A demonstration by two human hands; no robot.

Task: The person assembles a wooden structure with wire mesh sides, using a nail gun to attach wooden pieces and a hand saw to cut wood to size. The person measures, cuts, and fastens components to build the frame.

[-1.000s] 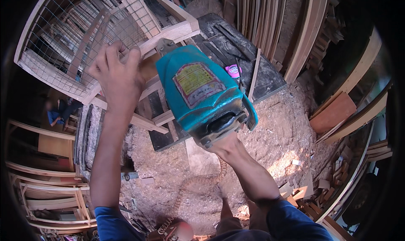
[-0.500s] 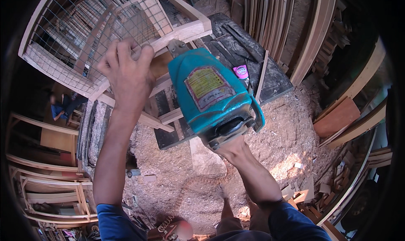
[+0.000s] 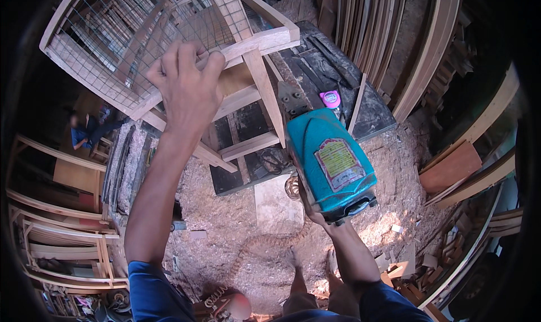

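Observation:
My left hand [image 3: 189, 94] is curled over the upper rail of a wooden frame [image 3: 259, 42] covered with green wire mesh [image 3: 141, 32]. Its fingers are bent around the wood at the mesh edge. In my right hand [image 3: 316, 212] is a teal pneumatic nail gun [image 3: 332, 158] with a label on its top. The gun body hides most of those fingers. Its metal nose [image 3: 292, 98] points away from me, to the right of a slanting leg [image 3: 265, 96] of the frame, apart from the wood. A coiled air hose [image 3: 265, 246] hangs below the gun.
The frame rests on a dark worktable [image 3: 366, 108], where a pink tape measure [image 3: 331, 99] and a thin wood strip [image 3: 357, 103] lie. Sawdust covers the floor [image 3: 225, 226]. Long boards [image 3: 434, 51] lean at the right; offcuts lie below. Another person [image 3: 84, 133] sits far left.
The nail gun has moved right and toward me, off the frame's rail, uncovering the slanting leg. My left hand keeps its hold on the rail. The view has shifted slightly.

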